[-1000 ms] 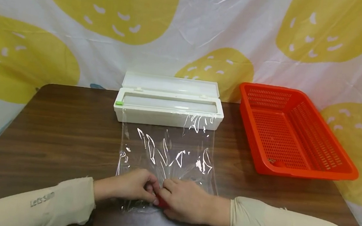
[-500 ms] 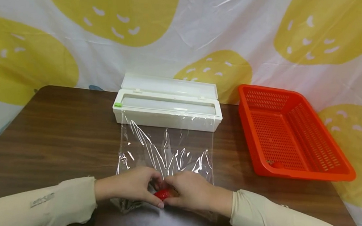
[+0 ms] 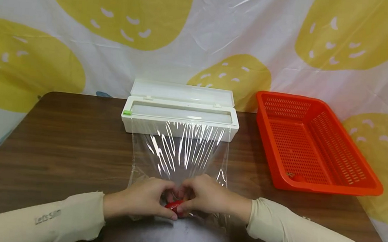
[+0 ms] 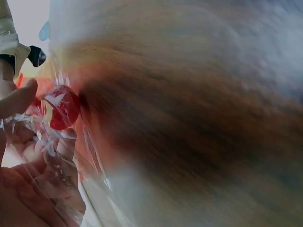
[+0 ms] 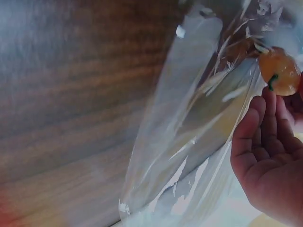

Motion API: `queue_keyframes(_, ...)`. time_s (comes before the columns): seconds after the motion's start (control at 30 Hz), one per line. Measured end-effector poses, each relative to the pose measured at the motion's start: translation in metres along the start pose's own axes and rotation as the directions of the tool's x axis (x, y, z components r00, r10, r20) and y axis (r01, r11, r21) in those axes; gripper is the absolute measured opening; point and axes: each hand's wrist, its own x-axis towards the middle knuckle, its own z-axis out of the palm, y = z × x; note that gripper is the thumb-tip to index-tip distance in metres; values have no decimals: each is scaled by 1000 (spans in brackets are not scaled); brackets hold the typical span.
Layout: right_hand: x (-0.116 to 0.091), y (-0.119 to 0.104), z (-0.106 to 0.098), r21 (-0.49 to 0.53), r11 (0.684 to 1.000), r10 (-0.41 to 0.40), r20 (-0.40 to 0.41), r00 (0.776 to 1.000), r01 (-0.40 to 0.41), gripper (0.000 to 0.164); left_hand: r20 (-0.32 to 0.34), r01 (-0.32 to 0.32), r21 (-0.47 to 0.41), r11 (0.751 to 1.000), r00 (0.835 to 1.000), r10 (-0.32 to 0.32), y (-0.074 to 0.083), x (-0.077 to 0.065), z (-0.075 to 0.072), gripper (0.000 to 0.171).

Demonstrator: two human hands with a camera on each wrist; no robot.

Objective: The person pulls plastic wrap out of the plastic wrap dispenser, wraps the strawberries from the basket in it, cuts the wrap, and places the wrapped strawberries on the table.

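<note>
At the front middle of the table, a red tomato [image 3: 174,205] sits between my two hands with plastic wrap [image 3: 180,151] gathered about it. My left hand [image 3: 146,198] holds it from the left, thumb at its near side. From the right, my right hand [image 3: 208,195] grips it with thumb and fingers. A glossy red side of the tomato [image 4: 64,108] shows in the left wrist view, film lying over that hand. The right wrist view shows a paler orange side of the tomato [image 5: 279,71] with a green stem. The wrap stretches back to the white dispenser [image 3: 179,129].
The dispenser's lid [image 3: 182,92] stands raised at the back, and a green slider [image 3: 127,112] sits at its left end. A red basket [image 3: 272,148] on the right holds another tomato [image 3: 298,178]. A patterned cloth [image 3: 115,62] hangs behind the wooden table [image 3: 72,144].
My hands have turned the tomato and drawn the film in around it. The wrap between it and the dispenser is now tauter, with creases running toward my hands.
</note>
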Motion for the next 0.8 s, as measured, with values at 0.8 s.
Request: queue_keyframes(0.8,8,21,-9,83,994,74,16,997,-75,16,-20,-13,15,1000,1000,13,-7,13,2,22)
